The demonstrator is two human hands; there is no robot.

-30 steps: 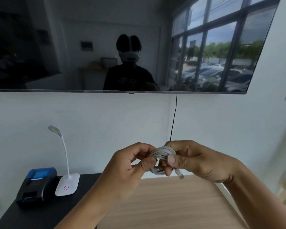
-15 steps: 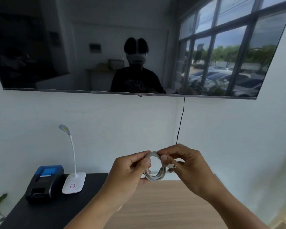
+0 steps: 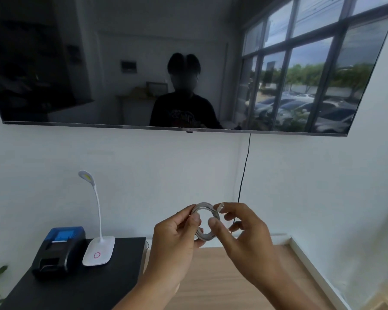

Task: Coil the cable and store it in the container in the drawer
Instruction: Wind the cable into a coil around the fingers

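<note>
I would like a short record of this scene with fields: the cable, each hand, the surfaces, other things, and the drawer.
cable: white cable, wound into a small ring, held in the air
left hand: left hand pinches the ring's left side
right hand: right hand holds the right side, loose plug end at its fingertips
surfaces: black table; wooden top
other things: blue-black printer; white lamp; wall screen
drawer: not visible

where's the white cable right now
In the head view, the coiled cable is lower centre, held up between the left hand and right hand, above the wooden tabletop.
</note>
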